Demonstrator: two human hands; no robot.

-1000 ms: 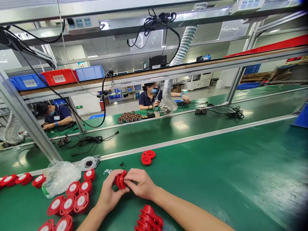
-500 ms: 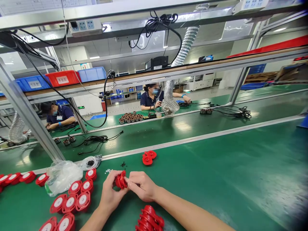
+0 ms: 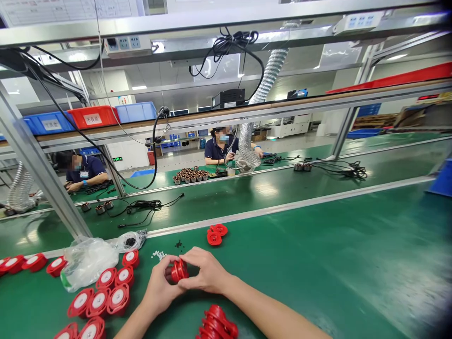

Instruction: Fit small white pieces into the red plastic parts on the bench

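Between my two hands is a red round plastic part (image 3: 180,270) with ridged flanges, held a little above the green bench. My left hand (image 3: 160,281) is closed around its left side. The thumb and fingers of my right hand (image 3: 205,272) grip it from the right. Closer to me lies a stack of similar red parts (image 3: 217,324), cut off by the lower edge of the view. Just beyond my hands are small white pieces (image 3: 158,254) and small black pieces (image 3: 179,244). Farther off lie a few loose red parts (image 3: 214,238).
To the left stand several red parts with white discs (image 3: 99,301), beside a clear plastic bag (image 3: 90,263). A metal post (image 3: 52,188) rises behind them. Across the bench, black cables (image 3: 144,205) and co-workers (image 3: 219,148) are visible. A blue bin (image 3: 441,181) sits at far right.
My right hand has shifted from fingertips poking at the part's side to a wider grip around it. The red part has turned slightly in my hands.
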